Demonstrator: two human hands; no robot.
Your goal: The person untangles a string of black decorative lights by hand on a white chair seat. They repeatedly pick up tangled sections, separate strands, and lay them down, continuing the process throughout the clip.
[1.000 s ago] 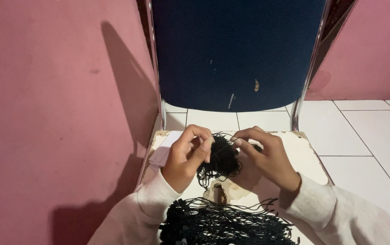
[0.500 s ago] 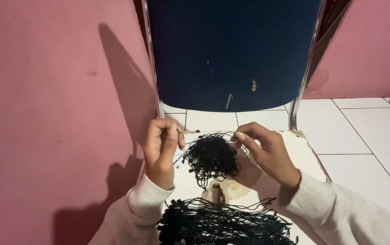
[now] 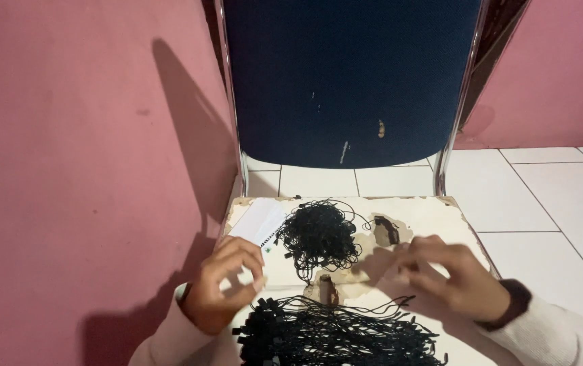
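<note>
Pink walls frame a worn chair seat (image 3: 434, 211); left hand (image 3: 227, 283) pinches a white tag (image 3: 259, 224); right hand (image 3: 451, 274), blurred, grip unclear; black string tangle (image 3: 317, 236) looks light, limp, best lifted by one strand.

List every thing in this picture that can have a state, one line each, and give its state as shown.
Left hand: fingers curled, pinched beside the white cards; whether it holds one is unclear.
Right hand: blurred, fingers bent, nothing clearly in its grip.
White cards: lying flat on the seat.
Tangled black cords: loose heap, untouched.
Bundled black cords: laid out at the near edge.
Chair seat: covering worn, peeled in patches.
Chair back: upright, scuffed.
</note>
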